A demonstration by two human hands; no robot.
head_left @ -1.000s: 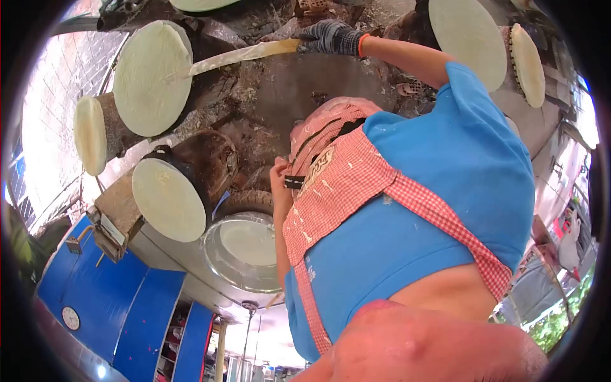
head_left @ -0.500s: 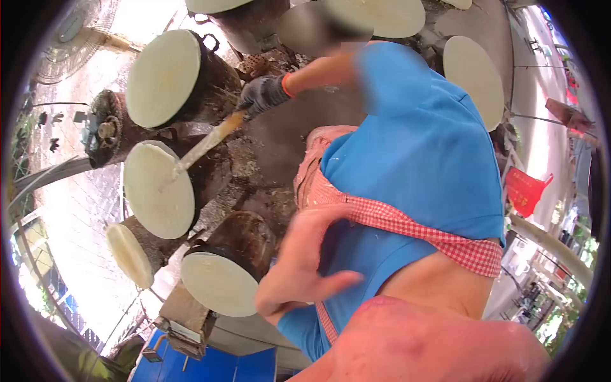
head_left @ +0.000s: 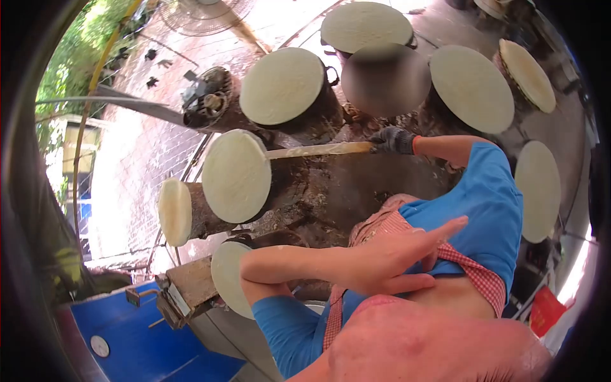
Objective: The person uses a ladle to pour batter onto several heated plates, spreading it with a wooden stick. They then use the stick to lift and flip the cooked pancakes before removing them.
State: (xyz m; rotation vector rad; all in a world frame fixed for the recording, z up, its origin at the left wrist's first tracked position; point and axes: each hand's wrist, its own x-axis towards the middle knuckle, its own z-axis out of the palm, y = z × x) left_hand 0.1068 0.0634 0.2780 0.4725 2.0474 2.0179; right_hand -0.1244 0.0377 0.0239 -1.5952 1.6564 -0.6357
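My right hand (head_left: 394, 140), in a dark grey knitted glove with an orange cuff, is closed around the end of a long flat wooden stick (head_left: 321, 150). The stick's far end meets the right edge of a round pale disc (head_left: 235, 177), which covers the top of a dark drum-shaped stove. Bare and holding nothing, my left hand (head_left: 398, 258) is raised in front of my blue shirt and checked apron (head_left: 474, 274). Its index finger is stretched out and its thumb is spread apart.
More pale round tops (head_left: 282, 86) on stoves stand in an arc around me. Among them is a round grey one (head_left: 385, 79) with a blurred middle. A fan (head_left: 203, 16) is at the back, a cardboard box (head_left: 184, 286) and blue panel (head_left: 146, 340) at lower left.
The view has turned, shifting the stoves rightward. The stick's far end has gone from over the pale disc to its right edge. My left hand has risen, index finger extended.
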